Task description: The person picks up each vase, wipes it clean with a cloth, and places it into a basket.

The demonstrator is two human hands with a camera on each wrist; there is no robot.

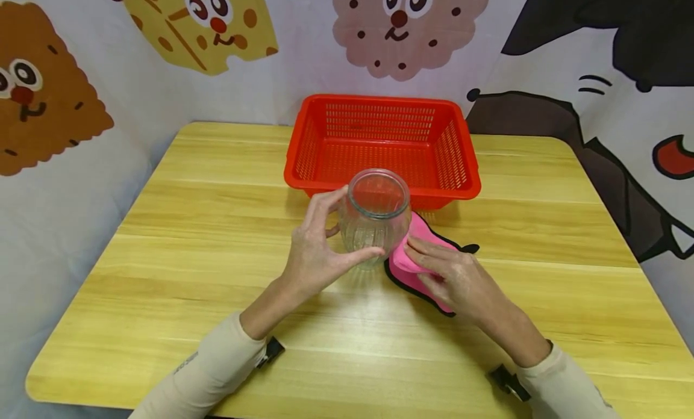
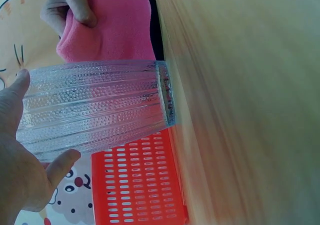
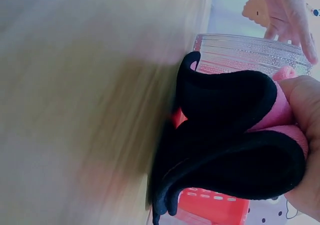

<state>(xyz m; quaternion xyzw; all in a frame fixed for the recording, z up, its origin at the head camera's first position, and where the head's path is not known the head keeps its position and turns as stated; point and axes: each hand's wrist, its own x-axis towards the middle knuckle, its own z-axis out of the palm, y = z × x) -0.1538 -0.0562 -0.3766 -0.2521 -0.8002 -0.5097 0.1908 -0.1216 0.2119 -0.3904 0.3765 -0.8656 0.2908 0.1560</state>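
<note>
Item one: a clear, ribbed glass jar [image 1: 372,231], which we are finding between the two hands, just in front of the red basket [image 1: 374,157]; its long axis is running roughly upright, mouth up, its base low over the wooden table [image 1: 190,274], and we are not managing to tell whether it is touching the wood

Item two: the left hand [image 1: 310,250], the nearer of the pair to the jar; thumb and fingers are gripping the glass from its left side

Item three: the right hand [image 1: 461,277], off to the jar's right; its fingers are pinching a bunched pink cloth [image 1: 406,262] with black edging; the bunch is sitting between hand and glass, and we are seeing neither a sure gap nor a sure contact there

Item four, edges and room: the basket is bounding the far side, the patterned backdrop [image 1: 303,40] is rising behind it; we are counting wider room leftward, rightward past the cloth, and toward the near edge
</note>
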